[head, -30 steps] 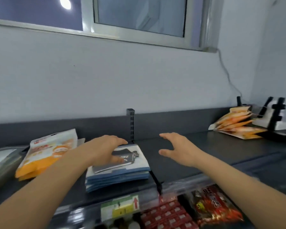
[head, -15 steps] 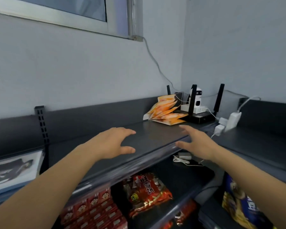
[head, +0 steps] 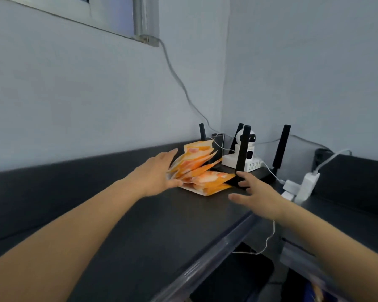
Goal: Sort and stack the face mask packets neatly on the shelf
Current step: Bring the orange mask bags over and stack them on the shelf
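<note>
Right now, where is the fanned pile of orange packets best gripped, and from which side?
Probably at the left edge of the orange packets, where they bunch together beside the left hand; come in from the front left. Their right ends splay upward, so the open right hand could press those down from the front. The router crowds the back.

Pale blue-grey painted walls (head: 74,94) meet in a corner up past the right hand (head: 258,192). Silver metal window frame (head: 143,20) sits high above the left hand (head: 159,173), thin grey cable (head: 180,81) dropping from it. Dark grey matte shelf (head: 162,225) runs under both, with a low dark back panel (head: 52,188) behind. Light's pretty soft and even.
</note>
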`<state>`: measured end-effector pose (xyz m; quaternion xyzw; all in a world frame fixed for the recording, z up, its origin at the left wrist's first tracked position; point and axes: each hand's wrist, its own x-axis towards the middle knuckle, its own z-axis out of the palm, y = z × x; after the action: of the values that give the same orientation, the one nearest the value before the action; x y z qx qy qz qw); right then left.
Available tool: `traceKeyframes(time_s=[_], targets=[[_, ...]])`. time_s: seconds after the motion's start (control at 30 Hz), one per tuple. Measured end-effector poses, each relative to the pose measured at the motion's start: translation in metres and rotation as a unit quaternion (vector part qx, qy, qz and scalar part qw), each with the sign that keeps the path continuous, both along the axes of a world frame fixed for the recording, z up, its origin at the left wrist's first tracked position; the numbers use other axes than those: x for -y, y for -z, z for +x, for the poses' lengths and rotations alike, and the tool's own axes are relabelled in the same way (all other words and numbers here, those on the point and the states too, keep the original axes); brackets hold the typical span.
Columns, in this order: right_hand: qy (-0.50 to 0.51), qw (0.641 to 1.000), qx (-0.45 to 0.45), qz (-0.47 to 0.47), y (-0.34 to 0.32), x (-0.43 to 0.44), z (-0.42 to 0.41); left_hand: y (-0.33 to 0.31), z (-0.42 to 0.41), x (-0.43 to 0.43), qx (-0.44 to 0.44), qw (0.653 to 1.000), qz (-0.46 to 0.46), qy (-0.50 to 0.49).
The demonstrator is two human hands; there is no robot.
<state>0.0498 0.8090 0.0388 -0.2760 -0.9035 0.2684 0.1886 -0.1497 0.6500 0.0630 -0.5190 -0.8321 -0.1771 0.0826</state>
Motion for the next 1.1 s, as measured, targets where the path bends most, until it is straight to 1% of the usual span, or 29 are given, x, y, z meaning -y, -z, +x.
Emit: traceKeyframes(time_s=[0.1, 0.17, 0.23, 0.33, 0.53, 0.63, 0.73, 0.83, 0.93, 1.03, 1.1], targets=[[0.004, 1.000, -0.005, 0.020, -0.009, -0.027, -0.030, -0.004, -0.037, -0.042, 0.016, 0.999, 0.047, -0.007], [0.002, 1.000, -0.009, 0.029, -0.015, -0.041, -0.047, -0.003, -0.056, -0.067, 0.027, 0.998, 0.059, -0.017], [-0.003, 0.999, -0.015, 0.035, -0.019, -0.053, -0.063, 0.000, -0.073, -0.089, 0.036, 0.997, 0.065, -0.014], [-0.005, 0.998, 0.001, 0.062, -0.019, -0.067, -0.081, 0.007, -0.091, -0.113, 0.059, 0.996, 0.067, -0.003], [-0.005, 0.995, 0.040, 0.094, -0.010, -0.085, -0.100, 0.015, -0.098, -0.140, 0.099, 0.991, 0.073, 0.043], [-0.008, 0.992, 0.060, 0.112, -0.007, -0.088, -0.106, 0.015, -0.096, -0.140, 0.053, 0.995, 0.065, 0.044], [-0.018, 0.990, 0.065, 0.126, -0.005, -0.087, -0.111, 0.013, -0.096, -0.134, 0.007, 0.997, 0.077, 0.029], [-0.030, 0.990, 0.039, 0.134, -0.008, -0.084, -0.116, 0.011, -0.097, -0.124, -0.020, 0.996, 0.084, 0.013], [-0.045, 0.988, -0.002, 0.145, -0.016, -0.079, -0.120, 0.003, -0.093, -0.107, -0.022, 0.993, 0.112, 0.017], [-0.036, 0.984, -0.080, 0.155, -0.021, -0.074, -0.123, -0.012, -0.089, -0.087, -0.046, 0.984, 0.169, 0.025], [-0.010, 0.967, -0.148, 0.208, -0.024, -0.068, -0.122, -0.022, -0.084, -0.072, -0.071, 0.977, 0.195, 0.039]])
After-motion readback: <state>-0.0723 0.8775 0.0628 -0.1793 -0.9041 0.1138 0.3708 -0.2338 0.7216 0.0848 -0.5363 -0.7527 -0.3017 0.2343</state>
